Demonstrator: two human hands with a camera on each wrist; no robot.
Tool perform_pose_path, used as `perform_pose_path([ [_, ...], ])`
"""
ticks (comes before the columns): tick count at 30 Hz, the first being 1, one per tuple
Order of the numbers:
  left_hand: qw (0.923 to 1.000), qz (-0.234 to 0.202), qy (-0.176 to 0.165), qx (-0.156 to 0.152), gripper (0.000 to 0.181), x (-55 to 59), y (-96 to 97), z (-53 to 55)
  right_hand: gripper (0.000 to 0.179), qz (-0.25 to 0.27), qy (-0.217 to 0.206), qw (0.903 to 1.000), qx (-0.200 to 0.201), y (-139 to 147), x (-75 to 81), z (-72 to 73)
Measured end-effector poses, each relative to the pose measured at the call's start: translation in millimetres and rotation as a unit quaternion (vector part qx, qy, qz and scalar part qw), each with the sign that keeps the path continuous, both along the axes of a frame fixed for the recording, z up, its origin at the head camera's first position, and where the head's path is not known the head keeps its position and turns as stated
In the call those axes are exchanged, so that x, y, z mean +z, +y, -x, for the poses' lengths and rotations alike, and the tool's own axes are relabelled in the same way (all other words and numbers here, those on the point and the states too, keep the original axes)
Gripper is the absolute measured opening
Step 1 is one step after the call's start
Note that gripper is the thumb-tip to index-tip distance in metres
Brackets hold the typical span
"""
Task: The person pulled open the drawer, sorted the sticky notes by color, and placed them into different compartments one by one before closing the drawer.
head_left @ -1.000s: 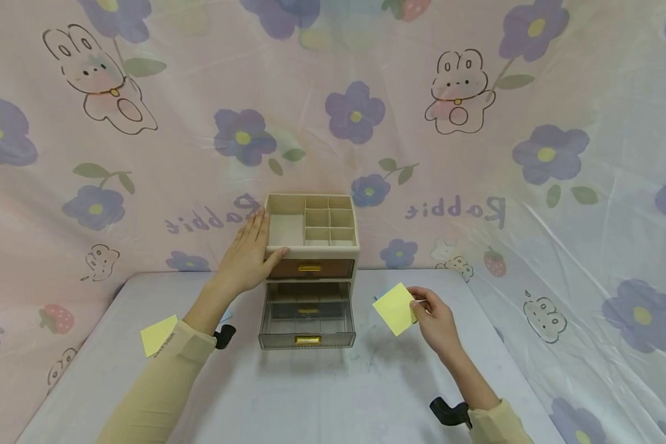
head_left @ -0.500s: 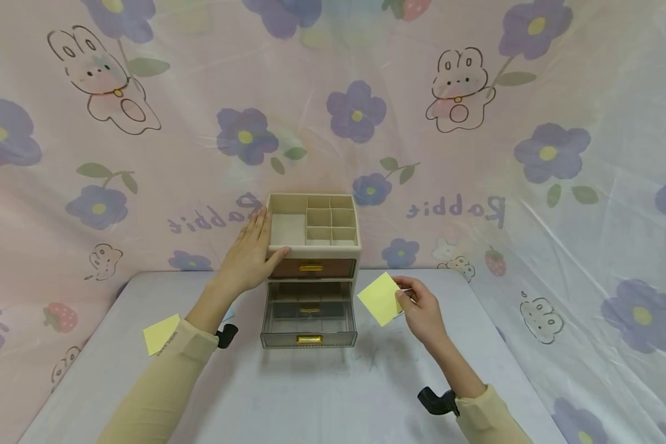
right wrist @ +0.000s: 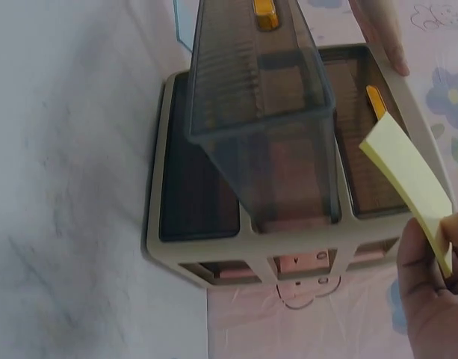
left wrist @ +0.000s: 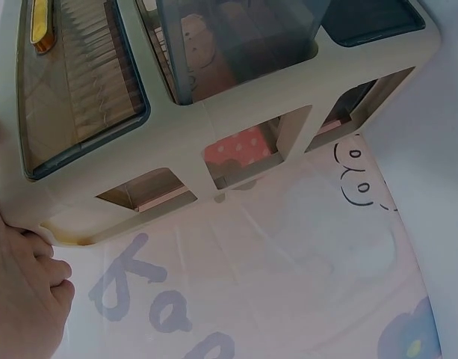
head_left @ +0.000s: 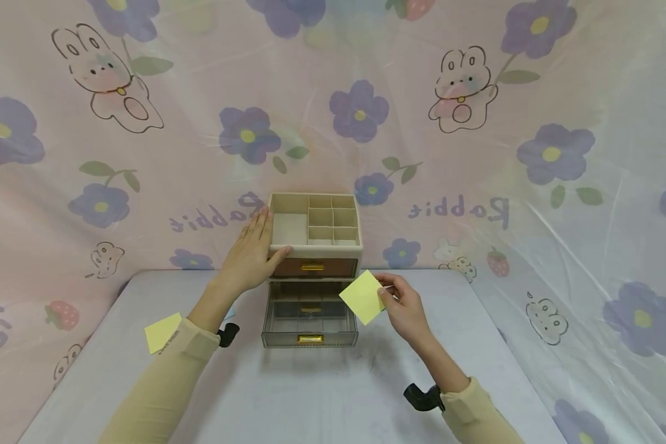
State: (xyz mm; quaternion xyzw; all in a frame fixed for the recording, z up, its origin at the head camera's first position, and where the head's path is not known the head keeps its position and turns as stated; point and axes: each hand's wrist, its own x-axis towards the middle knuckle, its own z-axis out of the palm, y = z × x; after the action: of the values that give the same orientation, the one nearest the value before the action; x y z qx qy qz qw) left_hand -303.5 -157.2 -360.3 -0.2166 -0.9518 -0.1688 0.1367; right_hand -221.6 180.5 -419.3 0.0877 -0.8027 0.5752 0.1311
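A cream desktop organizer (head_left: pixel 317 251) stands at the back of the table, its middle smoky clear drawer (head_left: pixel 333 338) pulled out. My left hand (head_left: pixel 248 257) rests along the organizer's left side, fingers straight, thumb over the top front edge. In the left wrist view, part of the left hand (left wrist: pixel 23 292) shows at the organizer's corner. Thumb and fingers of my right hand (head_left: pixel 406 306) pinch a yellow sticky note pad (head_left: pixel 361 297) just right of the drawer. The right wrist view shows the edge of this pad (right wrist: pixel 412 168) in front of the upper drawer.
Another yellow sticky note (head_left: pixel 161 333) lies on the table (head_left: pixel 311 401) at the left, partly behind the left sleeve. A light blue piece (head_left: pixel 230 313) shows beside the left wrist. Divided compartments (head_left: pixel 333 219) form the organizer's top. A patterned curtain (head_left: pixel 300 80) hangs behind.
My right hand has moved left with the yellow sticky note pad, bringing it up to the open drawer's right side. My left hand stays on the organizer.
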Motion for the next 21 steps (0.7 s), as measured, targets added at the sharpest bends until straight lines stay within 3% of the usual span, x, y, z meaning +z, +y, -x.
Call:
perform_pose_path([
  [13,1.0000,-0.001,-0.003,0.002,0.095,1.2,0.4,-0.6,0.027,0.003,0.035,0.9984,0.043,-30,-2.4,1.3],
  [21,1.0000,-0.001,-0.002,0.003,0.095,0.2,0.2,0.1,0.026,-0.024,0.046,0.9967,0.062,-46,-3.2,3.4],
])
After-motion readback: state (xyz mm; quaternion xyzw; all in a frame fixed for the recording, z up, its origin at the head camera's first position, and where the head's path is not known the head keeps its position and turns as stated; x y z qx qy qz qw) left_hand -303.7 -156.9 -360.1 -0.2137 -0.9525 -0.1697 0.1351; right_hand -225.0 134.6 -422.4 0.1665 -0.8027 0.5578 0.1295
